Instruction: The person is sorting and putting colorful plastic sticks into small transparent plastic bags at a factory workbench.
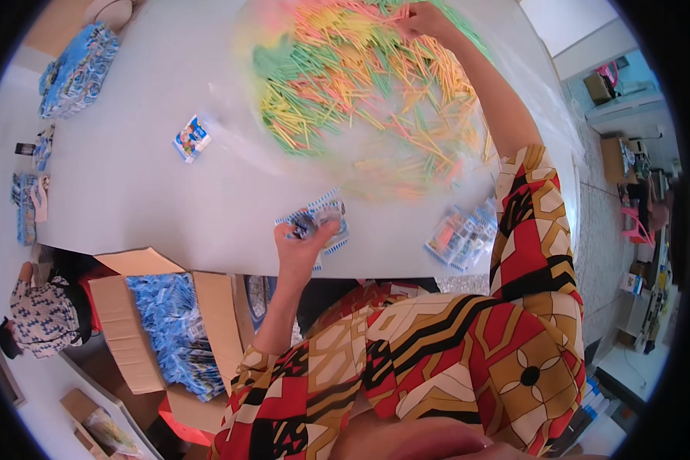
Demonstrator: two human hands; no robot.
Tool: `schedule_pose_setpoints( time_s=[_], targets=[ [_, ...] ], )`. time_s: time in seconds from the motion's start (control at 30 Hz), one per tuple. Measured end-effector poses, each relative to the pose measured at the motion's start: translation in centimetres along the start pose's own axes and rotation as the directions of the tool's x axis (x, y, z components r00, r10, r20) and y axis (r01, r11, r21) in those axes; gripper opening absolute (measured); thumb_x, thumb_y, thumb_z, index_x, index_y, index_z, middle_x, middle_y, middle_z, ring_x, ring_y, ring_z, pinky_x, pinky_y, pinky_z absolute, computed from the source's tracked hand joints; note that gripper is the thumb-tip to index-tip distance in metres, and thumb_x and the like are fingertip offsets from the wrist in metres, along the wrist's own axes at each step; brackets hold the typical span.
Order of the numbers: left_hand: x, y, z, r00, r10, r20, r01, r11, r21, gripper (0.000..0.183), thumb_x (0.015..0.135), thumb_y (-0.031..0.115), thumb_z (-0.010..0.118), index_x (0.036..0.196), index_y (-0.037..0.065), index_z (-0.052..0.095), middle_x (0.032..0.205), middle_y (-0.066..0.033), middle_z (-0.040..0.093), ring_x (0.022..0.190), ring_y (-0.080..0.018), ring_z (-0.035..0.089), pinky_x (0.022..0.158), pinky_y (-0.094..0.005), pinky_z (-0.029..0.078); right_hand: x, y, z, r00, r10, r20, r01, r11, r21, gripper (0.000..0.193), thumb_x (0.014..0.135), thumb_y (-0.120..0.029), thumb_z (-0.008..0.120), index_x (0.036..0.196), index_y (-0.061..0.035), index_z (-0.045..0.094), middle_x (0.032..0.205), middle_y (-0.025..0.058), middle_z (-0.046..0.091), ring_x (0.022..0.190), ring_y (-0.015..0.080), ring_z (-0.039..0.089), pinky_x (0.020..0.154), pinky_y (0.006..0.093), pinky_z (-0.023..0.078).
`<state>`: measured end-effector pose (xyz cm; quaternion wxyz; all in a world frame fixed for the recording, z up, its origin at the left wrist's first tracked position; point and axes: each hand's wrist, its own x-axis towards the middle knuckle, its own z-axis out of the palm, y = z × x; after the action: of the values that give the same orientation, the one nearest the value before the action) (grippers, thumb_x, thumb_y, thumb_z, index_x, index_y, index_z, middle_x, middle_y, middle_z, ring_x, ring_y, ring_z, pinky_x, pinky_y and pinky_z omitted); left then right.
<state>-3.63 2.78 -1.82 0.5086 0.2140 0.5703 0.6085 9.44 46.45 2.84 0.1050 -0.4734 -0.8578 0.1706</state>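
Many coloured sticks (360, 84) remain heaped; right hand (422, 19) pinches some, left hand (303, 238) grips an open blue-white packet (322, 218); filled packets (169, 330) occupy the cardboard box (123, 322).

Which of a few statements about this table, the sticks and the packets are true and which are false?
1. The right hand reaches into the pile of coloured sticks. True.
2. The left hand is empty. False: it holds a small blue and white packet.
3. A single packet lies alone on the white table. True.
4. The cardboard box stands on the table. False: it sits below the table edge, with blue packets inside.
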Motion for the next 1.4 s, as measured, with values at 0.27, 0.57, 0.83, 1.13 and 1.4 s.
schedule_pose_setpoints(
  time_s=[0.27,0.57,0.83,1.13,1.4],
  targets=[
    [-0.3,0.4,1.0,0.999,0.037,0.000,-0.037,0.999,0.036,0.029,0.075,0.002,0.074,0.096,-0.006,0.056,0.092,-0.0096,0.065,0.080,-0.0112,0.061,0.075,-0.0245,0.050,-15.4,-4.0,2.3,0.970,-0.178,0.166,-0.027,0.600,0.799,0.018,0.078,-0.010,0.063,0.066,-0.0031,0.052,0.076,0.0038,0.057,0.067,0.0091,0.052,0.059,0.0241,0.043],
    [-1.2,1.8,2.2,0.976,0.209,0.058,-0.212,0.976,0.044,0.019,0.073,0.006,0.076,0.086,-0.004,0.066,0.081,-0.0059,0.066,0.070,-0.0080,0.059,0.065,-0.0209,0.049,-21.4,-4.2,6.6,0.974,-0.213,-0.071,0.207,0.729,0.652,0.012,0.083,-0.006,0.059,0.072,-0.0008,0.055,0.078,0.0008,0.060,0.066,0.0071,0.053,0.057,0.0225,0.044],
    [-1.6,1.2,3.6,0.930,0.355,0.093,-0.362,0.928,0.085,0.012,0.074,0.006,0.075,0.078,0.000,0.065,0.068,0.0026,0.060,0.062,-0.0020,0.050,0.055,-0.0172,0.041,-25.0,-12.7,-1.2,0.742,-0.610,-0.278,0.420,0.100,0.902,0.009,0.086,-0.005,0.060,0.079,0.0009,0.059,0.081,0.0079,0.061,0.063,0.0099,0.056,0.056,0.0217,0.045],
    [-2.3,1.3,3.9,0.903,0.419,0.092,-0.429,0.874,0.229,0.012,0.074,0.006,0.075,0.076,0.002,0.064,0.063,0.0062,0.056,0.058,-0.0005,0.044,0.051,-0.0177,0.037,-30.5,-14.7,-4.1,0.913,-0.391,0.119,0.178,0.642,0.745,0.013,0.089,-0.012,0.055,0.086,0.0003,0.058,0.085,0.0052,0.059,0.071,0.0103,0.054,0.063,0.0228,0.044],
    [-1.9,0.8,4.0,0.822,0.548,0.157,-0.554,0.704,0.444,0.016,0.069,0.004,0.076,0.078,0.001,0.063,0.062,0.0000,0.059,0.056,-0.0037,0.049,0.051,-0.0204,0.040,-30.6,-14.7,-3.2,0.869,-0.489,-0.079,0.428,0.659,0.618,0.014,0.086,-0.010,0.059,0.077,-0.0009,0.053,0.072,0.0012,0.056,0.061,0.0067,0.048,0.054,0.0219,0.039]
  ],
)
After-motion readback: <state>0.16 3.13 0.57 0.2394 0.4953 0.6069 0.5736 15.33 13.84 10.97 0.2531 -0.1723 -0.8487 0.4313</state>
